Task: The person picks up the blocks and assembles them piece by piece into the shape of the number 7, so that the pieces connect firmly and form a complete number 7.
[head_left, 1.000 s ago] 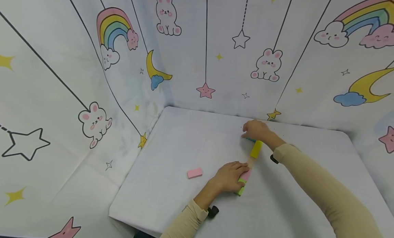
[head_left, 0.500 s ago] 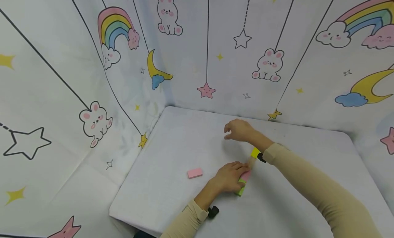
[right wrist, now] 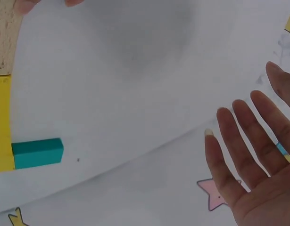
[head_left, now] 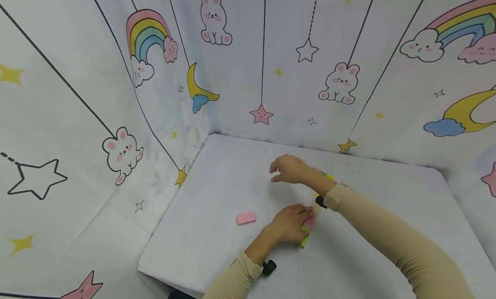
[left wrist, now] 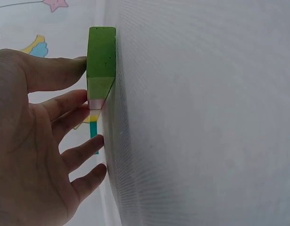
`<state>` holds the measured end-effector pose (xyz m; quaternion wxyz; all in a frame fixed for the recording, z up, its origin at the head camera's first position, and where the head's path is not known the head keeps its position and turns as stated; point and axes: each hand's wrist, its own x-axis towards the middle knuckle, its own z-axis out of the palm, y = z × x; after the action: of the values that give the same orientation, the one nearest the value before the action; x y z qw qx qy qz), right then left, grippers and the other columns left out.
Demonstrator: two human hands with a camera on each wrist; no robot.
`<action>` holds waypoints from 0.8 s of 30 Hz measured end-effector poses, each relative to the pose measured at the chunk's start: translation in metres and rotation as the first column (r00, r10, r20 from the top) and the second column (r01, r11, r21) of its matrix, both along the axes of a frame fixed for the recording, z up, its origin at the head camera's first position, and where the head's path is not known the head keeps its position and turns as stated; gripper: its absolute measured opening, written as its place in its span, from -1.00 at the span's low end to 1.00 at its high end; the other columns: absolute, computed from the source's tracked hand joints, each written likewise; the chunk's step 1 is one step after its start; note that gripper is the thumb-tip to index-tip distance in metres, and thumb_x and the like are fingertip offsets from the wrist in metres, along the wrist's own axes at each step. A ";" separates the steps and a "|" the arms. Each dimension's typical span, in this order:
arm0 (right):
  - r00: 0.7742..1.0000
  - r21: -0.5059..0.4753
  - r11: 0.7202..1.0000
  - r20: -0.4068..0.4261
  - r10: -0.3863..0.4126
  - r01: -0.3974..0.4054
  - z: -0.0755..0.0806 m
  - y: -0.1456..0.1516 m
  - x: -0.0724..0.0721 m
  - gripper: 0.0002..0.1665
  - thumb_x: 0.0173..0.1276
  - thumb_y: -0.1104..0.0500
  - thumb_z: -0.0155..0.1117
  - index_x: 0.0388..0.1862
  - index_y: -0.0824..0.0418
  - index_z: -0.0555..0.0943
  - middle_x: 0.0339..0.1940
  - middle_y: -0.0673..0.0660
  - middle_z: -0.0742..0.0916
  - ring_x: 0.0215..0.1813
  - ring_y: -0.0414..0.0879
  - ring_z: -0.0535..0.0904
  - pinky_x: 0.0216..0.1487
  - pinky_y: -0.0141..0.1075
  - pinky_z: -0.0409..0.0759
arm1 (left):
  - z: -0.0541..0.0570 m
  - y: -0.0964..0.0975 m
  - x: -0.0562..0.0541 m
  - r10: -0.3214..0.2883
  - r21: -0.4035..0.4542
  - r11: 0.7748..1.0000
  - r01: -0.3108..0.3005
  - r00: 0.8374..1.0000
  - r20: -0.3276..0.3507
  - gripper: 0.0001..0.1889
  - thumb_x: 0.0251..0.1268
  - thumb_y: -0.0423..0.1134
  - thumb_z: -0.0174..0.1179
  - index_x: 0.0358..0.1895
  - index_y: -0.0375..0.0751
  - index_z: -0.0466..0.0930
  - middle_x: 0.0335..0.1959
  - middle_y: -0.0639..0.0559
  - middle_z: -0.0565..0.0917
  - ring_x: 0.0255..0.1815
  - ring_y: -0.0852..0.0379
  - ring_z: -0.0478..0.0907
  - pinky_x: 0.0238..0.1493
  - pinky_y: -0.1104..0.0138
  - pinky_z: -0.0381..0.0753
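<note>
My left hand (head_left: 290, 223) rests beside a row of blocks, its thumb and fingertips touching the side of the row. Nearest is a green block (left wrist: 101, 52), followed by a pink block (head_left: 309, 223) and a plain wooden block (right wrist: 2, 37). Beyond them a yellow block (right wrist: 2, 122) continues the row, with a teal block (right wrist: 38, 153) set crosswise against its far end. My right hand (head_left: 290, 169) hovers over the cloth left of the row's far end, fingers loosely bent around nothing. Its forearm hides part of the yellow and teal blocks in the head view.
A loose pink block (head_left: 246, 218) lies to the left of my left hand. White cloth covers the table (head_left: 186, 230). Printed fabric walls (head_left: 240, 75) rise at the table's back and left edges.
My right hand has left the teal block at the far end and moved left, slightly towards me. My left hand has stayed at the row. The loose pink block has not moved.
</note>
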<state>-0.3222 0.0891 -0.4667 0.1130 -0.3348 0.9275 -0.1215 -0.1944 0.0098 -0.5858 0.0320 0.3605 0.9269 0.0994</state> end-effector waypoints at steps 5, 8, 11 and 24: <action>0.999 -0.014 0.999 0.024 0.048 -0.047 -0.002 -0.014 0.009 -0.68 0.30 0.00 0.58 0.00 0.04 0.79 -0.02 -0.06 0.81 0.06 -0.06 0.69 0.05 -0.13 0.70 | 0.000 -0.001 0.002 0.007 0.006 1.000 -0.007 1.000 0.014 -0.39 0.43 0.09 0.20 0.53 0.20 0.43 0.55 0.31 0.38 0.58 0.24 0.26 0.57 0.37 0.18; 0.996 0.000 0.996 0.020 0.088 -0.088 -0.004 -0.022 0.014 -0.67 0.30 -0.03 0.58 0.00 0.02 0.79 -0.03 -0.09 0.80 0.04 -0.10 0.69 0.04 -0.18 0.69 | 0.002 -0.002 0.003 0.007 0.022 1.000 -0.007 1.000 0.014 -0.40 0.43 0.07 0.21 0.52 0.19 0.44 0.52 0.31 0.42 0.57 0.23 0.27 0.56 0.38 0.18; 0.992 0.007 0.992 0.016 0.124 -0.124 -0.005 -0.030 0.019 -0.67 0.30 -0.03 0.58 -0.01 0.02 0.79 -0.05 -0.10 0.80 0.02 -0.13 0.69 0.03 -0.21 0.69 | 0.004 -0.003 0.004 0.008 0.040 0.999 -0.009 0.999 0.031 -0.40 0.42 0.05 0.22 0.51 0.18 0.44 0.45 0.30 0.47 0.56 0.24 0.29 0.56 0.39 0.19; 0.973 0.026 0.973 0.022 0.228 -0.229 -0.014 -0.055 0.036 -0.68 0.26 0.01 0.61 -0.03 0.01 0.80 -0.10 -0.15 0.79 -0.01 -0.19 0.66 0.04 -0.23 0.64 | 0.000 -0.002 0.001 -0.002 0.022 1.000 0.002 1.000 0.002 -0.51 0.39 0.05 0.24 0.35 0.09 0.60 0.37 0.27 0.56 0.47 0.29 0.37 0.54 0.41 0.21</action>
<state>-0.2862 0.0343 -0.4811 0.1398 -0.4364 0.8835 -0.0976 -0.1932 0.0078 -0.5859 0.0292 0.3618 0.9253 0.1101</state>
